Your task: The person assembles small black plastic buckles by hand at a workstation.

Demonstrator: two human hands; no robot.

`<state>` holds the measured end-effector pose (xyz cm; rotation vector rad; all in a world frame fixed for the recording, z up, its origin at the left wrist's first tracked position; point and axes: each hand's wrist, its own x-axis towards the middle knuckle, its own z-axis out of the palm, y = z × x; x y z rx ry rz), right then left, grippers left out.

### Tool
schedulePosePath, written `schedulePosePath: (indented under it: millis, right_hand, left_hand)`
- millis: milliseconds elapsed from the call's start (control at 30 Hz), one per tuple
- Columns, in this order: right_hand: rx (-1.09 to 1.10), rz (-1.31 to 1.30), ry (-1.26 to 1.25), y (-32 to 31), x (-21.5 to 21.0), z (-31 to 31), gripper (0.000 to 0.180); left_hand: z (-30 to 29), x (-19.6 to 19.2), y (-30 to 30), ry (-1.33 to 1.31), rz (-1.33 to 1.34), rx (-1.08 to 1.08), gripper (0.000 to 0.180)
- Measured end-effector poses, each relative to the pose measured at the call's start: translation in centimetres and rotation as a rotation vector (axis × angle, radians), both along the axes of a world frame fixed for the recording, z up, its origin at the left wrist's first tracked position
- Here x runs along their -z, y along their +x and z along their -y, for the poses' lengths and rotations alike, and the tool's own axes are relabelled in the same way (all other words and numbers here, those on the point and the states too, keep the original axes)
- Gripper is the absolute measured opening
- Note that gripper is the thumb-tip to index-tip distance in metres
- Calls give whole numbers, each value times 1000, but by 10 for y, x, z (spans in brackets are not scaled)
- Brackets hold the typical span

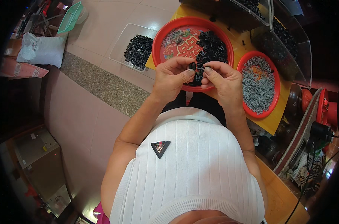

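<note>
Hands joining small parts over a red tray

The left hand [172, 76] pinches a black part [192, 66]; the right hand [222, 79] pinches a grey pin [200, 68] against it, above the big tray [159, 41] of black parts. A smaller tray [277, 95] holds grey pins; a clear bin [121, 43] holds black parts.
</note>
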<state>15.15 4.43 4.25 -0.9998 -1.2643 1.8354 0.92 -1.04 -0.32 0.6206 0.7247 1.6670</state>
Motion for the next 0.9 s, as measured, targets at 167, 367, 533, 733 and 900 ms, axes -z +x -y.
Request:
schedulePosePath:
  millis: [167,367,533,733,900]
  right_hand:
    - [-14,24,14,-1,-1,1,15]
    - [-19,84,56,-2,-2,2,15]
    - [-28,119,48,-2,-4,2,15]
    - [-19,158,58,-4,-5,2,14]
    - [-9,182,25,-6,-8,2,14]
  left_hand:
    - [0,1,0,14,-16,2,27]
    - [1,0,-1,4,-60,1,27]
    - [2,-1,0,8,-102,7,28]
    - [3,-1,1,28,-145,-5,30]
    - [3,0,1,33,-205,-22,29]
